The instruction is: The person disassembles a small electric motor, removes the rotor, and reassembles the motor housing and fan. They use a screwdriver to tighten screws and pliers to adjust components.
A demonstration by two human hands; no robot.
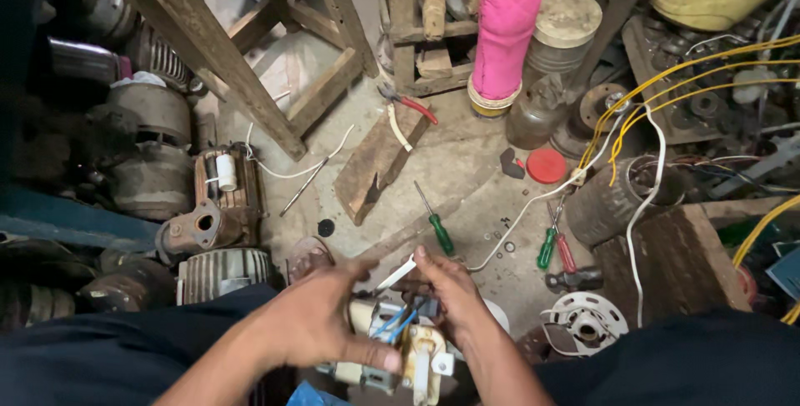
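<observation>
My left hand (321, 323) grips a small cream-coloured electrical unit (400, 352) with blue and white wires coming out of its top, held low at the centre of the head view. My right hand (454, 293) rests on the unit's upper right side, its fingers pinching a flat white strip (397, 274) beside the wires. Both hands sit over my dark-clothed legs. A green-handled screwdriver (437, 227) lies on the concrete floor just beyond my fingertips.
Old electric motors (221, 206) crowd the left. A wooden block (375, 164) and red-handled pliers (408, 104) lie ahead, under a wooden frame (208, 48). Right: green and red screwdrivers (554, 248), a red lid (547, 165), a hammer (575, 279), yellow and white wires (667, 89), a pink cloth roll (507, 23).
</observation>
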